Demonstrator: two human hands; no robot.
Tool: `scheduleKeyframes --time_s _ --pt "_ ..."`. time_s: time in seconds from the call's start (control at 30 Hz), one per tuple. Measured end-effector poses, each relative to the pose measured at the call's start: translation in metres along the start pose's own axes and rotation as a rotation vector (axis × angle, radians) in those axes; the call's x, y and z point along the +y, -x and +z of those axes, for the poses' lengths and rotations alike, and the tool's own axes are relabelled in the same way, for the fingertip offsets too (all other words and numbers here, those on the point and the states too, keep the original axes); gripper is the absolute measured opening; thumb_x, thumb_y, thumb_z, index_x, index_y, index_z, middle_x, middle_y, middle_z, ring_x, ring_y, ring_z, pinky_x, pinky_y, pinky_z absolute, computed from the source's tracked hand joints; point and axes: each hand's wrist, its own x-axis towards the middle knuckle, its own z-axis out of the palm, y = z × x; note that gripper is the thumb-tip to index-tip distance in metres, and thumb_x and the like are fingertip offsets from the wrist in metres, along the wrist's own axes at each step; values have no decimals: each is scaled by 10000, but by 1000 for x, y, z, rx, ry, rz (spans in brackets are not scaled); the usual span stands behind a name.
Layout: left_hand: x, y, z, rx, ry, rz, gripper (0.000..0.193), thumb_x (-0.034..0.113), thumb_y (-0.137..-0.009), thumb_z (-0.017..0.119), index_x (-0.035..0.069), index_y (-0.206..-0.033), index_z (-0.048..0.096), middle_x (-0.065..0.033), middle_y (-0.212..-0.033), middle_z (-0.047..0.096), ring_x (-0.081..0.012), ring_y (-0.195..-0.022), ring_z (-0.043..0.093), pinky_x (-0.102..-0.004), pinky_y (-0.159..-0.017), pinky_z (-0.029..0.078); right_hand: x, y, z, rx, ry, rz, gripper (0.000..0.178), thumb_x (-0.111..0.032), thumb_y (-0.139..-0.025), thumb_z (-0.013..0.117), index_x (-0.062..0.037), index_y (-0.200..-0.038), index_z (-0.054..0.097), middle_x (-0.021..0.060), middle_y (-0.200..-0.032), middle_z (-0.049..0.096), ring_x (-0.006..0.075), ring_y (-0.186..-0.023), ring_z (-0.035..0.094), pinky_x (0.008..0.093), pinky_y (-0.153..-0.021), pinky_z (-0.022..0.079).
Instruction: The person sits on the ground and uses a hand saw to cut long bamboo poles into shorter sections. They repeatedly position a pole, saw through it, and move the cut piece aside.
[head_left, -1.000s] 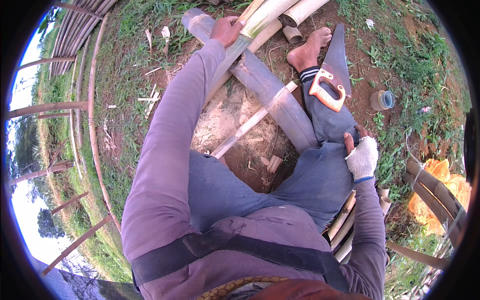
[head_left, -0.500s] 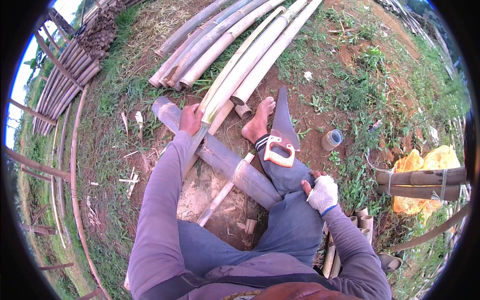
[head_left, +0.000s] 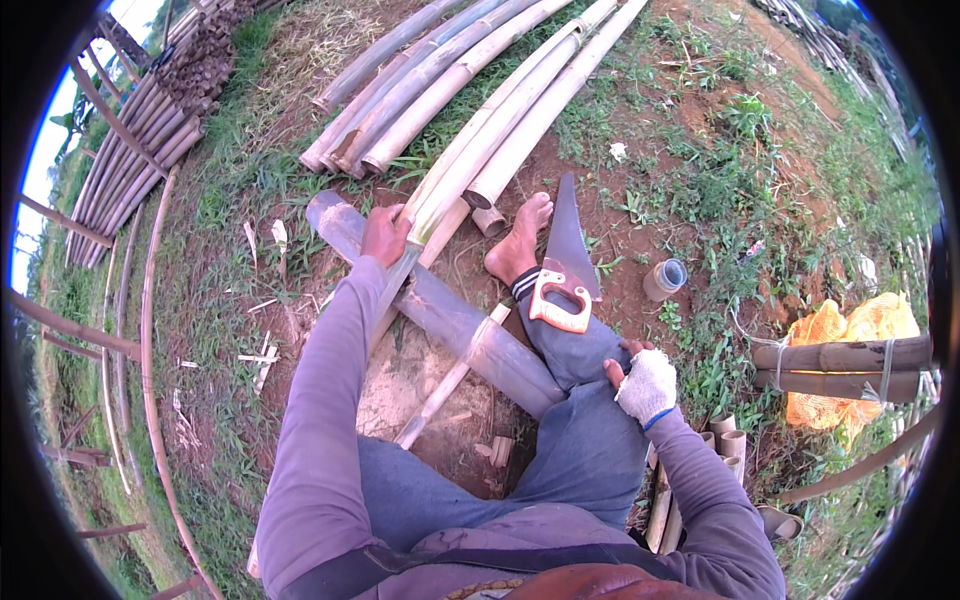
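My left hand [head_left: 385, 236], bare, is closed around the near end of a long pale bamboo pole [head_left: 440, 205] that runs away to the upper right. Beneath that end lies a thick grey-brown bamboo log [head_left: 430, 300], slanting across the ground toward my bent leg. A thin bamboo piece [head_left: 436, 402] leans on the log. My right hand [head_left: 645, 385], in a white fingerless-looking glove, rests on my knee with thumb and finger apart, holding nothing. Just ahead of it, a handsaw [head_left: 568, 240] with an orange-and-white handle lies over my shin, its blade pointing away.
More bamboo poles [head_left: 440, 75] lie ahead. A small jar [head_left: 664, 280] stands right of the saw. Cut bamboo pieces [head_left: 733, 446] are beside my right arm, near a yellow net bag [head_left: 858, 322] behind a bamboo rail [head_left: 850, 355]. Stacked poles [head_left: 130, 160] fill the far left.
My left hand stays on the pole, whose near end has turned slightly, showing a broader pale face. My right hand and the saw have not visibly moved.
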Motion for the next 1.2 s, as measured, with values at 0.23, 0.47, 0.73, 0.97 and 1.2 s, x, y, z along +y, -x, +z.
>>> scheduleKeyframes --time_s 0.23,0.47,0.73,0.97,1.2 --pt "-7 -1 -2 -28 18 12 491 331 -960 742 -19 -1304 728 -270 -1192 695 -428 -1178 638 -484 -1073 488 2 0 3 10 -23 -5 595 -470 -923 748 -69 -1356 686 247 -1296 705 446 -1152 704 545 -997 549" --pt "-7 0 2 40 6 66 413 260 -956 710 -47 -1229 749 -257 -1083 780 -381 -1046 741 -437 -974 540 3 -1 0 22 -51 -15 576 -450 -922 749 -60 -1342 689 247 -1283 705 446 -1144 703 541 -988 553" --pt "-11 0 -4 -24 -14 0 431 267 -952 729 -23 -1270 755 -227 -1126 799 -313 -1050 773 -396 -971 554 2 -1 6 93 -68 -77 522 -394 -918 773 -57 -1310 698 247 -1234 718 434 -1110 716 526 -954 569" --pt "23 -4 -39 -275 -1 -309 638 558 -902 771 90 -1335 771 -172 -1296 775 -304 -1209 732 -363 -1068 533 8 -5 20 106 -23 -128 484 -358 -946 758 -56 -1315 680 232 -1243 716 437 -1124 699 526 -956 554" --pt "35 -16 -47 -320 -181 -268 617 572 -884 780 109 -1292 795 -177 -1329 758 -324 -1217 728 -382 -1079 533 11 -6 19 111 -31 -135 477 -350 -954 751 -52 -1319 679 239 -1253 708 436 -1139 692 517 -969 548"
